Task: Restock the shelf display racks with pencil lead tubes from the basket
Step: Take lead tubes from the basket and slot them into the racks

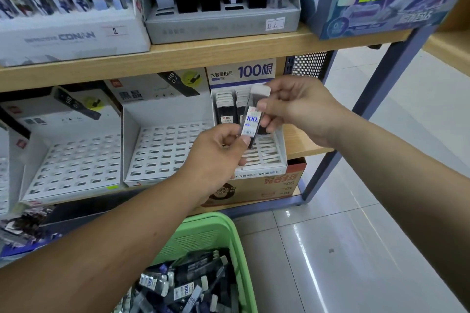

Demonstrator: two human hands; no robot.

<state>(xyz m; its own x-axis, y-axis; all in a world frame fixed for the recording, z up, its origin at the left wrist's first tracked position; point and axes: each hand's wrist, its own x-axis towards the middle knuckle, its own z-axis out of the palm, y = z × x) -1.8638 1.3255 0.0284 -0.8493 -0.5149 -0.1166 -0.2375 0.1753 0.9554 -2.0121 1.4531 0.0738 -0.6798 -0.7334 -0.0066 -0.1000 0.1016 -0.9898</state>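
Note:
A dark pencil lead tube (252, 119) with a white "100" label and a pale cap is held in front of the right-hand display rack (276, 157). My left hand (216, 157) pinches its lower end and my right hand (297, 109) pinches its upper half. That rack holds a few rows of tubes (230, 104) at its back; its front slots are bare. Below, a green basket (218, 231) is piled with several tubes (188, 287).
Two white slotted racks (76, 160) (162, 150) stand to the left on the same wooden shelf (302, 145). The shelf above carries boxes of lead cases (221, 2). A blue metal upright (356, 119) borders the shelf on the right, with tiled floor beyond.

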